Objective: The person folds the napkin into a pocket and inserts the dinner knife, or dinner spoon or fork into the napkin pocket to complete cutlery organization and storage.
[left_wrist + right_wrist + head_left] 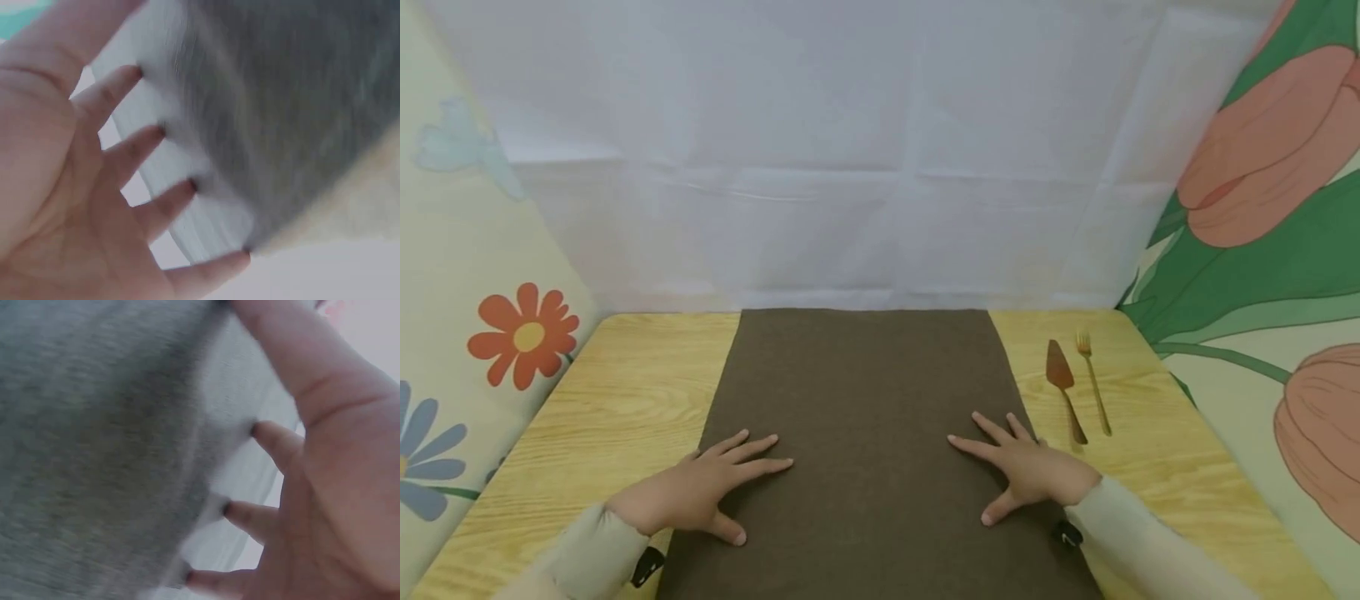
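The brown cloth (865, 392) is right below the left grip (700, 492) and right grip (1032, 468), both splayed super wide, just touching it.

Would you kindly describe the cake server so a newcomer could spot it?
On the wooden table lies a brown cloth. To its right, the cake server lies beside a slim fork; its broad, tapering blade sets it apart.

On the table (625, 375) lies a cloth (865, 383); right of it, a cake server (1058, 367), then a fork (1097, 392); behind the table there is a sheet (820, 167)
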Tool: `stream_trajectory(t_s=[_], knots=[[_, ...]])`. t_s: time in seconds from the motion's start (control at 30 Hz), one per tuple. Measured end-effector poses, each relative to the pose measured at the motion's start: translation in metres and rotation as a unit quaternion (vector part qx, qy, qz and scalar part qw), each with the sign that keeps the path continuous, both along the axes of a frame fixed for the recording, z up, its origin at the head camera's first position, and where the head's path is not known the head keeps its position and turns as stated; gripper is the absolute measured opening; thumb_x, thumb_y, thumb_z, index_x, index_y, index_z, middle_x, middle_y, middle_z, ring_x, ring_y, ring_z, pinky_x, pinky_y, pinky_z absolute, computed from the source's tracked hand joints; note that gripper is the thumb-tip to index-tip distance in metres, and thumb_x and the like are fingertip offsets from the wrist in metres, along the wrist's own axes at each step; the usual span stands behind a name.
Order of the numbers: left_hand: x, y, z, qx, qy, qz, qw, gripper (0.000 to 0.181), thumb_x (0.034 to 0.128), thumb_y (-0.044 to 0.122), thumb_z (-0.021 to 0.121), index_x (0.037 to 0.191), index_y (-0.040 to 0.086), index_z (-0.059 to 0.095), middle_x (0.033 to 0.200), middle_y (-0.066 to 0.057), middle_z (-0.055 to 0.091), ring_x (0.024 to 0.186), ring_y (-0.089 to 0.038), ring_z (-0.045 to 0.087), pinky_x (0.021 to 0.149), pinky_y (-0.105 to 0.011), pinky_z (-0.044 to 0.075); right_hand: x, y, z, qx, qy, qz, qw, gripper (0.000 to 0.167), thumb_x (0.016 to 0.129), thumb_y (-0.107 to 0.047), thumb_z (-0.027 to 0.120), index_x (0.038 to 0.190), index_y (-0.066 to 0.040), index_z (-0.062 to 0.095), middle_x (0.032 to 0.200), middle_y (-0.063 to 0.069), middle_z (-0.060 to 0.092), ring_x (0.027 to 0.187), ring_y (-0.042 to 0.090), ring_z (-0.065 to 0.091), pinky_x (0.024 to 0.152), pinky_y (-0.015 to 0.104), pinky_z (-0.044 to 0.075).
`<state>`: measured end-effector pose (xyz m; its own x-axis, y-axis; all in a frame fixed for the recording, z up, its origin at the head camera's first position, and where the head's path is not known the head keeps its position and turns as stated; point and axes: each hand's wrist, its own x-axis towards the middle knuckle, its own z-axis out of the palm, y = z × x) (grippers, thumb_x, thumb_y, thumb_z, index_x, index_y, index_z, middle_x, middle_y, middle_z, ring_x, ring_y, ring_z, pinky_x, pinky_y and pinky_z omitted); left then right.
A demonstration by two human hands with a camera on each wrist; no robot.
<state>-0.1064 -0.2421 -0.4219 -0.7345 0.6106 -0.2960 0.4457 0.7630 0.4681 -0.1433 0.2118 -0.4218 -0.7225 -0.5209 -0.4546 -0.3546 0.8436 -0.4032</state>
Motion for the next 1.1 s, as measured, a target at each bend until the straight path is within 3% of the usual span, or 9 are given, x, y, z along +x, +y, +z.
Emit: stream_trajectory(t_s=[0.1, 0.23, 0.33, 0.4, 0.57, 0.73, 0.93, 1.0, 1.1], knots=[[-0.014, -0.010, 0.002, 0.027, 0.010, -0.007, 0.9995, 0.067, 0.0893, 0.046, 0.075, 0.145, 0.014, 0.056, 0.153, -0.024, 0.042, 0.139, -0.056, 0.034, 0.100, -0.074, 0.037, -0.009, 0.003, 0.002, -0.016, 0.033, 0.013, 0.9992, 0.082, 0.087, -0.045, 0.079, 0.157, -0.024, 0.042, 0.165, 0.017, 0.023, 0.145, 0.058, 0.018, 0.104, 0.074, 0.034], [-0.035, -0.020, 0.001, 0.062, 0.050, 0.024, 0.9965, 0.050, 0.0978, 0.042, 0.067, 0.134, 0.008, 0.063, 0.138, -0.019, 0.058, 0.127, -0.044, 0.053, 0.100, -0.061, 0.045, -0.030, 0.009, 0.003, -0.054, 0.104, 0.019, 0.9929, 0.055, 0.097, -0.039, 0.069, 0.141, -0.008, 0.059, 0.144, 0.020, 0.052, 0.131, 0.044, 0.050, 0.105, 0.062, 0.042], [-0.049, -0.029, 0.000, 0.096, 0.065, 0.076, 0.9903, 0.046, 0.1009, 0.038, 0.064, 0.132, 0.005, 0.064, 0.133, -0.018, 0.061, 0.124, -0.042, 0.055, 0.099, -0.060, 0.046, -0.050, 0.013, 0.000, -0.107, 0.131, -0.010, 0.9856, 0.042, 0.101, -0.032, 0.065, 0.131, -0.003, 0.064, 0.127, 0.017, 0.062, 0.112, 0.034, 0.061, 0.095, 0.054, 0.050], [-0.058, -0.035, 0.000, 0.126, 0.045, 0.121, 0.9835, 0.049, 0.1040, 0.037, 0.059, 0.136, 0.000, 0.060, 0.137, -0.023, 0.058, 0.127, -0.046, 0.052, 0.100, -0.062, 0.045, -0.065, 0.016, -0.001, -0.148, 0.139, -0.049, 0.9779, 0.037, 0.103, -0.028, 0.063, 0.127, -0.001, 0.066, 0.122, 0.017, 0.064, 0.106, 0.033, 0.063, 0.090, 0.052, 0.052], [-0.077, -0.047, 0.002, 0.202, -0.042, 0.255, 0.9445, 0.065, 0.1095, 0.039, 0.045, 0.153, -0.008, 0.033, 0.152, -0.036, 0.036, 0.138, -0.056, 0.034, 0.104, -0.067, 0.040, -0.095, 0.020, -0.005, -0.239, 0.140, -0.186, 0.9427, 0.035, 0.106, -0.021, 0.056, 0.130, 0.004, 0.062, 0.131, 0.024, 0.061, 0.118, 0.042, 0.059, 0.094, 0.055, 0.052], [-0.092, -0.050, -0.001, 0.247, -0.085, 0.309, 0.9145, 0.072, 0.1103, 0.036, 0.042, 0.158, -0.008, 0.012, 0.159, -0.039, 0.010, 0.144, -0.057, 0.022, 0.112, -0.065, 0.032, -0.113, 0.023, -0.006, -0.284, 0.105, -0.281, 0.9106, 0.042, 0.106, -0.020, 0.052, 0.139, 0.006, 0.052, 0.146, 0.030, 0.045, 0.132, 0.047, 0.047, 0.102, 0.059, 0.045], [-0.103, -0.043, -0.003, 0.263, -0.095, 0.336, 0.8996, 0.068, 0.1107, 0.029, 0.040, 0.157, -0.011, 0.011, 0.158, -0.042, 0.007, 0.143, -0.056, 0.024, 0.114, -0.061, 0.032, -0.131, 0.022, -0.008, -0.306, 0.067, -0.338, 0.8872, 0.048, 0.106, -0.022, 0.051, 0.146, 0.004, 0.045, 0.150, 0.030, 0.040, 0.131, 0.042, 0.046, 0.101, 0.053, 0.048], [-0.107, -0.041, -0.003, 0.259, -0.095, 0.342, 0.8983, 0.067, 0.1107, 0.028, 0.039, 0.156, -0.012, 0.011, 0.158, -0.042, 0.010, 0.143, -0.054, 0.025, 0.112, -0.056, 0.037, -0.136, 0.019, -0.007, -0.316, 0.057, -0.363, 0.8746, 0.048, 0.105, -0.020, 0.051, 0.146, 0.005, 0.045, 0.148, 0.030, 0.043, 0.119, 0.037, 0.055, 0.095, 0.045, 0.052], [-0.112, -0.038, -0.001, 0.255, -0.096, 0.352, 0.8953, 0.068, 0.1105, 0.027, 0.039, 0.156, -0.014, 0.010, 0.158, -0.040, 0.015, 0.139, -0.047, 0.034, 0.101, -0.039, 0.049, -0.142, 0.012, -0.005, -0.352, 0.030, -0.402, 0.8449, 0.046, 0.104, -0.015, 0.052, 0.144, 0.007, 0.045, 0.141, 0.028, 0.048, 0.092, 0.023, 0.059, 0.081, 0.031, 0.057]])
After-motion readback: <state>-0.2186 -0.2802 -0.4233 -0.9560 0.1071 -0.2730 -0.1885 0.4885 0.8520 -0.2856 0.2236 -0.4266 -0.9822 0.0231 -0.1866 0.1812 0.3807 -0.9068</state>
